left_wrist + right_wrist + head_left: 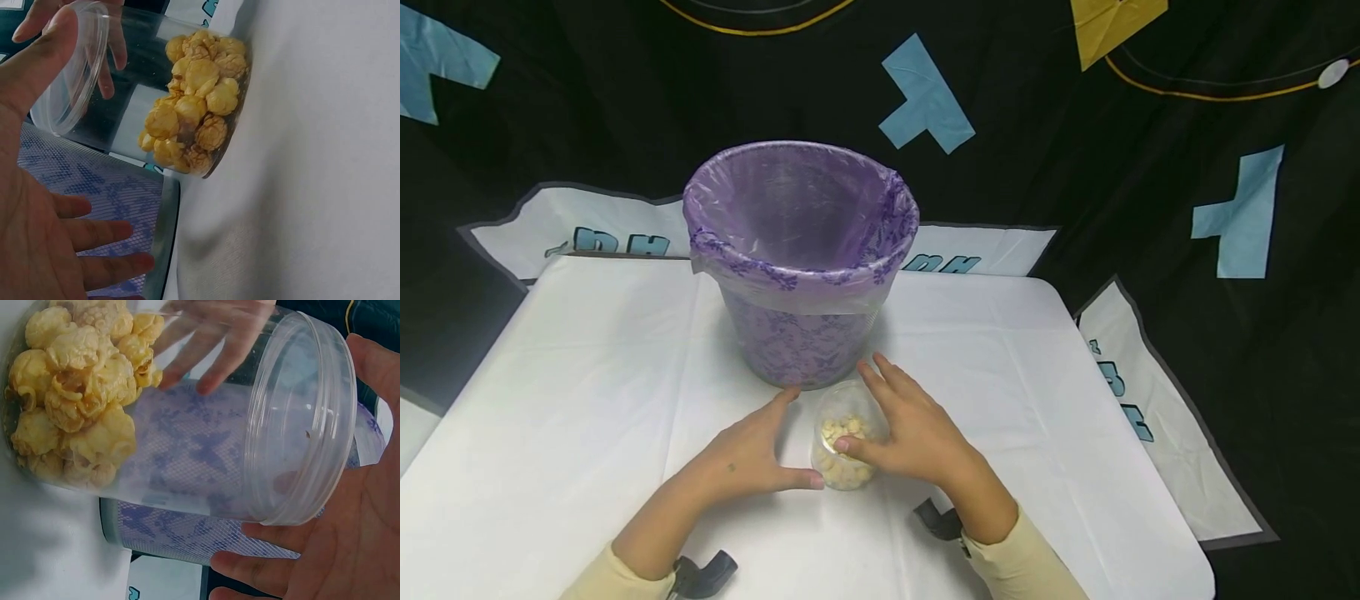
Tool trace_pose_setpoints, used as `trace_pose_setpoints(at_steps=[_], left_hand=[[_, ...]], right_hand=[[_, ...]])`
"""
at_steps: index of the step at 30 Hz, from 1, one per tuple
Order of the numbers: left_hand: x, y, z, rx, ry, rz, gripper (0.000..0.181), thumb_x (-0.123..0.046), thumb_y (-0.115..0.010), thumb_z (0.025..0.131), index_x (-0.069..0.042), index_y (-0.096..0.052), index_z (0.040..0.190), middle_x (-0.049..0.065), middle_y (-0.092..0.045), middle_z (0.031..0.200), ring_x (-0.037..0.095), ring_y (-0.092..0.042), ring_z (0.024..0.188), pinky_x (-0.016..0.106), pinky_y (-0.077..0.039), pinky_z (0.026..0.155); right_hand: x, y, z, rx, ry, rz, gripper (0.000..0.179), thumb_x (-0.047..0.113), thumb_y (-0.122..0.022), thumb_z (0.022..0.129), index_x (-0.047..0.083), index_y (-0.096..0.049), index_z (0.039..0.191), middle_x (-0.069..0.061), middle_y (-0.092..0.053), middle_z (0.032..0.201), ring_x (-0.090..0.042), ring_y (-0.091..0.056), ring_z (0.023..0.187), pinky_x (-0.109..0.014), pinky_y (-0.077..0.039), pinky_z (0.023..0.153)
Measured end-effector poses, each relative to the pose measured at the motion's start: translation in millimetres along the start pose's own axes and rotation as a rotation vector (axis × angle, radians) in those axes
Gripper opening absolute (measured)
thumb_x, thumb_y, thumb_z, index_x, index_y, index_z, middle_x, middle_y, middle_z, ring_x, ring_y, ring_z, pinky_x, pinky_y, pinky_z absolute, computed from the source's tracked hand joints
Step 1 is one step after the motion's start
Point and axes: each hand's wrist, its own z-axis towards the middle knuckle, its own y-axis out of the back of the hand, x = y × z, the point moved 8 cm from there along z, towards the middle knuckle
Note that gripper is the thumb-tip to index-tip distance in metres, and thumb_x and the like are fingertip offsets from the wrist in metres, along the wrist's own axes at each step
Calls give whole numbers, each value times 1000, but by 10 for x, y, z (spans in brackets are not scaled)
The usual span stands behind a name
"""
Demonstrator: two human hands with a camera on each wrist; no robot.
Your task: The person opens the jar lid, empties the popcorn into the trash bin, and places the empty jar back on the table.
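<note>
A clear plastic jar (844,477) with a clear lid (306,419) stands upright on the white table, just in front of the bin. Caramel popcorn (194,100) fills roughly its lower half. My left hand (748,458) is spread to the left of the jar, fingers straight, its thumb tip close to the jar's lower left side in the head view. On the other side, my right hand (917,429) has its fingers extended near the lid, and its thumb overlaps the jar in the head view. Neither hand is curled round the jar.
A purple patterned bin (805,333) lined with a translucent bag (700,221) stands behind the jar. The white tablecloth (587,375) spreads to both sides. A black backdrop (1022,167) with blue tape pieces hangs behind. Dark wrist mounts (706,577) sit at both wrists.
</note>
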Motion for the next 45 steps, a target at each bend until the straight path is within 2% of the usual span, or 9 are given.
trace_pose_setpoints(at_steps=[9,15,20,24,29,36,40,45], left_hand=[[-43,-82,26,19,-9,-37,118,-73,-69,50,-21,-20,144,-3,-28,146,23,-34,130,48,-35,100],[-77,-176,47,43,-29,-38,114,-71,-69,53,-21,-22,143,-2,-31,145,22,-35,128,47,-36,100],[-123,-229,74,36,-51,-68,112,-69,-70,53,-28,-18,144,-9,-32,142,17,-37,126,45,-37,99],[-160,-267,86,29,-71,-77,109,-69,-70,55,-30,-18,143,-8,-37,140,15,-41,123,43,-40,97],[-175,-293,86,27,-52,-70,104,-70,-66,58,-29,-20,142,-5,-40,138,16,-44,120,44,-41,95],[-148,-296,68,16,-13,-67,106,-77,-60,55,-34,-18,142,-7,-37,140,19,-43,123,45,-40,97],[-136,-309,76,7,-13,-68,105,-78,-60,54,-34,-19,141,-8,-39,139,17,-43,122,43,-40,97],[-150,-315,84,0,-37,-87,104,-76,-62,55,-37,-18,141,-11,-39,138,12,-43,121,42,-41,96]], right_hand=[[45,-56,21,27,-3,-18,97,81,-38,69,29,-10,145,-2,-11,152,-23,-19,136,-48,-33,102],[83,-76,4,21,29,-17,97,80,-40,69,29,-9,145,-4,-12,152,-23,-21,135,-47,-35,100],[111,-83,0,14,31,-34,99,81,-41,68,27,-11,145,-5,-13,151,-24,-23,135,-46,-36,100],[116,-93,3,14,18,-39,100,81,-41,67,27,-11,145,-4,-13,151,-24,-23,134,-46,-36,99],[116,-120,1,24,14,-34,101,82,-42,66,29,-10,145,-3,-10,152,-25,-24,134,-47,-38,98],[118,-168,1,42,0,-36,104,84,-44,62,33,-4,144,-2,-8,152,-26,-23,134,-49,-39,95],[130,-182,1,42,-8,-35,105,84,-45,61,35,-2,143,-2,-11,151,-26,-24,134,-50,-40,94],[146,-180,15,2,12,-53,105,82,-47,62,29,-11,145,-2,-21,147,-22,-32,128,-46,-44,90]])
